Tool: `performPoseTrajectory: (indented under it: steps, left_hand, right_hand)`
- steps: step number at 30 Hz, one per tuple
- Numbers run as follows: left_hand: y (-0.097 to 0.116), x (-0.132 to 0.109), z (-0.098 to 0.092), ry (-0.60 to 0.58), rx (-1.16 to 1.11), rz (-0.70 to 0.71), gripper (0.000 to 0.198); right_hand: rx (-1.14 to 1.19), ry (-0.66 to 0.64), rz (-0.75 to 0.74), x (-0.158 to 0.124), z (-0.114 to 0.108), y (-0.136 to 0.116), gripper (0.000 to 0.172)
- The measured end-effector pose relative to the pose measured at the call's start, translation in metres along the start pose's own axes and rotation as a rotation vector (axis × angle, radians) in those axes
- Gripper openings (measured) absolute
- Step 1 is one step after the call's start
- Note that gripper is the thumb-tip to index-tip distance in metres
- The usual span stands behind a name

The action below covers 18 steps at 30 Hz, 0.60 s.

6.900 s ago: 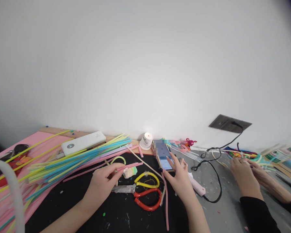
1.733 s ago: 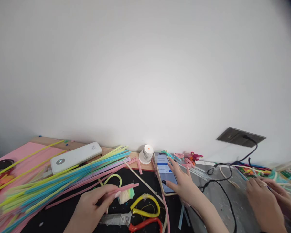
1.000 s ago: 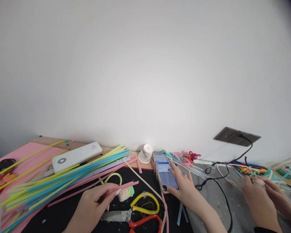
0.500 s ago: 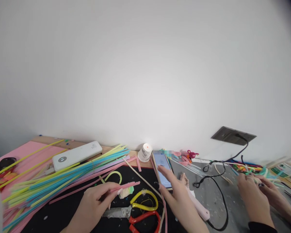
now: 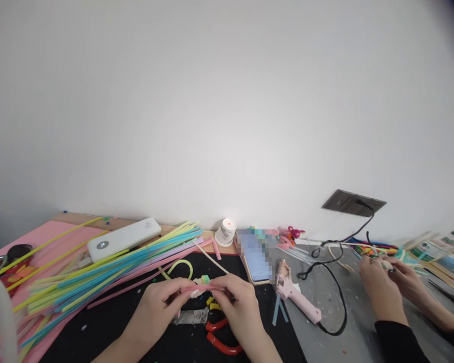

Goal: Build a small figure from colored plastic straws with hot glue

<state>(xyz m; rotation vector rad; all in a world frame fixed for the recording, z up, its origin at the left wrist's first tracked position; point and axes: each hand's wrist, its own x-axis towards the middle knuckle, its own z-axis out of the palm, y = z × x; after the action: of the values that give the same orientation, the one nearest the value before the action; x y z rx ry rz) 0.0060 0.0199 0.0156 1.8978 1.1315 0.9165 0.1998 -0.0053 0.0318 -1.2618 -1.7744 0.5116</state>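
Observation:
A pink fuzzy stem point(image 5: 201, 287) runs between my two hands at the middle of the mat. My left hand point(image 5: 151, 312) pinches one end, and my right hand point(image 5: 239, 310) pinches the other. A small cream and green piece point(image 5: 203, 279) shows just behind the fingertips. Partly hidden under my right hand lie scissors point(image 5: 191, 316) with red and yellow handles. A looped yellow-green stem point(image 5: 181, 264) rests on the black mat beyond my left hand.
Colourful stems point(image 5: 128, 272) and a white power bank point(image 5: 124, 239) lie at left. Behind are a white cup point(image 5: 226, 233) and a phone point(image 5: 255, 257). Right of these sits a pink glue gun point(image 5: 297, 297) with a black cord. Another person's hands point(image 5: 386, 287) work at far right.
My right hand has moved left from near the phone and closed on the pink stem beside my left hand. The glue gun now shows whole. The view has shifted slightly.

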Motion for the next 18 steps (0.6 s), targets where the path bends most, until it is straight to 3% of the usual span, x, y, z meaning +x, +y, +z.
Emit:
performPoseTrajectory:
  steps: [13, 18]
  left_hand:
    - [-0.0022, 0.0009, -0.0003, -0.068, -0.091, -0.088, 0.026]
    - [-0.0009, 0.0017, -0.0015, -0.074, -0.062, -0.056, 0.027]
  right_hand:
    - [-0.066, 0.003, -0.106, -0.0055, 0.0, 0.0049, 0.013]
    - [-0.069, -0.017, -0.034, -0.0057, 0.0012, 0.0037, 0.01]
